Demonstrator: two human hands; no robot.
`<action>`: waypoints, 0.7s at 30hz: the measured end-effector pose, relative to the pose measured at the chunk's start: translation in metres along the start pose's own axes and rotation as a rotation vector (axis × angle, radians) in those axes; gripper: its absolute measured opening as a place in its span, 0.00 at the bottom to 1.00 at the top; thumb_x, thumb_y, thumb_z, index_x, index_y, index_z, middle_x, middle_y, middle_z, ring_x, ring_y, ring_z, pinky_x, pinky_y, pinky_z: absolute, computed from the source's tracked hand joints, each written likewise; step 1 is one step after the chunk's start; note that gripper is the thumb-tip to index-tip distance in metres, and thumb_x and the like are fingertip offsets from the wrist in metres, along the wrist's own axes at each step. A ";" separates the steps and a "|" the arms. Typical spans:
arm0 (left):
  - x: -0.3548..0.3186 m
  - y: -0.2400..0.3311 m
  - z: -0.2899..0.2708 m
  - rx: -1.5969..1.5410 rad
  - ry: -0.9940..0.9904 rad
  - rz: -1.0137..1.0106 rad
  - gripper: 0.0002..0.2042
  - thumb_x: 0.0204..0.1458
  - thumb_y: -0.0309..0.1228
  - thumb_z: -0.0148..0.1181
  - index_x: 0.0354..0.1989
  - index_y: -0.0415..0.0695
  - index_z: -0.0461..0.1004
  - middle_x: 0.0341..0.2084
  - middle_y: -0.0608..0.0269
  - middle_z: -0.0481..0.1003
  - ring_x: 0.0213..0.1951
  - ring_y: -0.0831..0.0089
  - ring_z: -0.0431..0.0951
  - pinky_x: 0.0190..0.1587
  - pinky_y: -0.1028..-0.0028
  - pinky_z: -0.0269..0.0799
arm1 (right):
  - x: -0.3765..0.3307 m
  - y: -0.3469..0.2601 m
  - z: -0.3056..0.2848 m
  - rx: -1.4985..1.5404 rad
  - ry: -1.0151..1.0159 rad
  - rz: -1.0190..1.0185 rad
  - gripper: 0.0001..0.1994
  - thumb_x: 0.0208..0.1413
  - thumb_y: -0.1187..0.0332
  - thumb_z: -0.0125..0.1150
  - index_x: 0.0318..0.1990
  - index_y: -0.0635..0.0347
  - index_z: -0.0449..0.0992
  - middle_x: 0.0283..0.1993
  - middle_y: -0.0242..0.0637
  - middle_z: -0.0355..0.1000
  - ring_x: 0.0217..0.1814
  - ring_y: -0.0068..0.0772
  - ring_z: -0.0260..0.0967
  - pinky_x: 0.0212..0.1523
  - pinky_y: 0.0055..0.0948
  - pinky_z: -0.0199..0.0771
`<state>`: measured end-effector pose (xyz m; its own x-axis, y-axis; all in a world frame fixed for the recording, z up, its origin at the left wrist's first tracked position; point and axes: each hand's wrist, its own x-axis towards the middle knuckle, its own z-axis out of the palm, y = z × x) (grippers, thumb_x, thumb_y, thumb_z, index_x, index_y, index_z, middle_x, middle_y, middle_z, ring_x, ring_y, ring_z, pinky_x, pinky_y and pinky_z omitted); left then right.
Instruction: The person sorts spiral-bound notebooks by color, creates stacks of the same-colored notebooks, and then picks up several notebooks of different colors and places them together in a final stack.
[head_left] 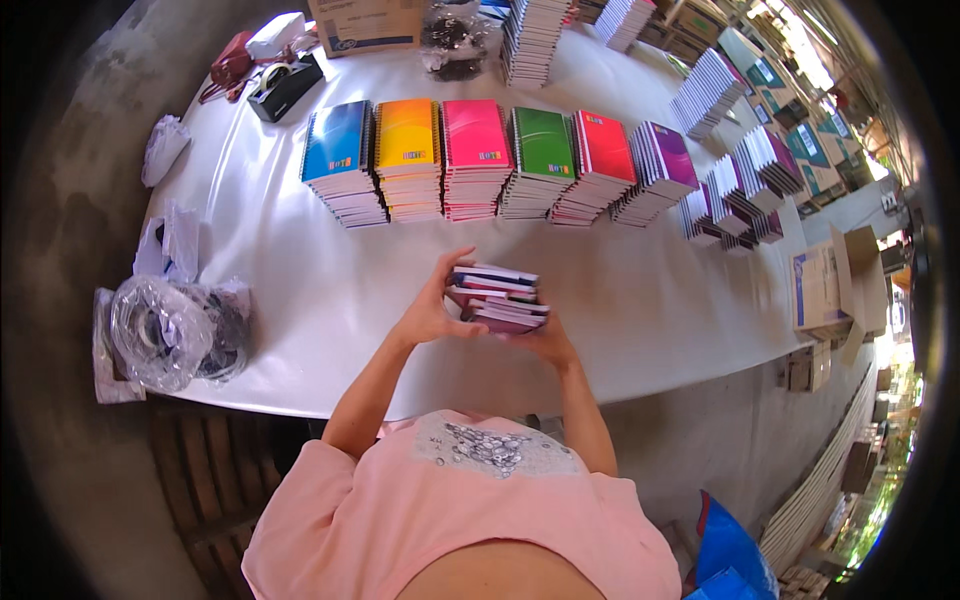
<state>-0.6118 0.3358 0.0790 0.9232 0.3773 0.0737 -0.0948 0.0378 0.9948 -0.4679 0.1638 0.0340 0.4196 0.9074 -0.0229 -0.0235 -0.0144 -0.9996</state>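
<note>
White page edges and slivers of purple, red and green cover show on the notebook bundle (497,295) at the centre of the frame, held above the desk (320,295). From my remote seat I see the left hand (437,308) clamped on its left end, fingers at the upper corner and thumb along the lower edge. The right hand (547,342) grips the lower right corner; its fingers are mostly hidden, so I cannot tell how they wrap.

Six spiral-bound stacks stand in a row across the upper middle: blue (337,145), yellow (406,135), pink (475,135), green (543,142), red (604,148) and purple (664,153). More piles of purple-covered notebooks (762,165) lie at the upper right.

As for progress, I judge that one mixed handful is gathered and is being evened up; it is not yet set down. All six stacks are tall, so I reckon most of the notebooks are left to handle. An open carton (818,290) sits at the right edge, a tape dispenser (285,90) at the upper left and clear plastic wrap (165,330) at the left; I see neither hand touching them.
</note>
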 end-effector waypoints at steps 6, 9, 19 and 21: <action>-0.006 -0.033 0.035 -0.063 0.204 0.300 0.59 0.20 0.41 0.77 0.64 0.48 0.42 0.48 0.54 0.63 0.51 0.62 0.65 0.54 0.64 0.60 | -0.007 0.001 0.026 -0.205 0.369 -0.308 0.54 0.25 0.64 0.77 0.63 0.60 0.48 0.56 0.42 0.59 0.55 0.37 0.61 0.54 0.32 0.63; 0.001 -0.051 0.038 -0.170 0.263 0.227 0.58 0.22 0.46 0.75 0.63 0.45 0.43 0.48 0.52 0.63 0.53 0.61 0.62 0.57 0.65 0.56 | -0.007 -0.010 0.039 -0.158 0.310 -0.095 0.51 0.27 0.65 0.76 0.62 0.61 0.50 0.56 0.41 0.59 0.58 0.36 0.57 0.57 0.35 0.60; -0.004 -0.073 0.041 -0.169 0.258 0.117 0.52 0.19 0.46 0.77 0.57 0.40 0.56 0.49 0.55 0.63 0.51 0.66 0.65 0.54 0.69 0.61 | 0.001 0.009 0.034 -0.222 0.302 -0.145 0.39 0.34 0.65 0.72 0.56 0.57 0.56 0.49 0.36 0.62 0.51 0.33 0.61 0.53 0.31 0.62; -0.004 -0.082 0.040 -0.057 0.265 0.153 0.51 0.18 0.43 0.78 0.56 0.40 0.57 0.49 0.54 0.63 0.50 0.66 0.66 0.53 0.69 0.61 | -0.001 0.017 0.036 -0.257 0.359 -0.166 0.37 0.35 0.64 0.72 0.55 0.57 0.57 0.47 0.35 0.62 0.51 0.32 0.62 0.52 0.31 0.62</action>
<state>-0.5930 0.2939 0.0000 0.7679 0.6107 0.1934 -0.2525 0.0111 0.9675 -0.5013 0.1781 0.0176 0.6874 0.7039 0.1787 0.2766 -0.0262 -0.9606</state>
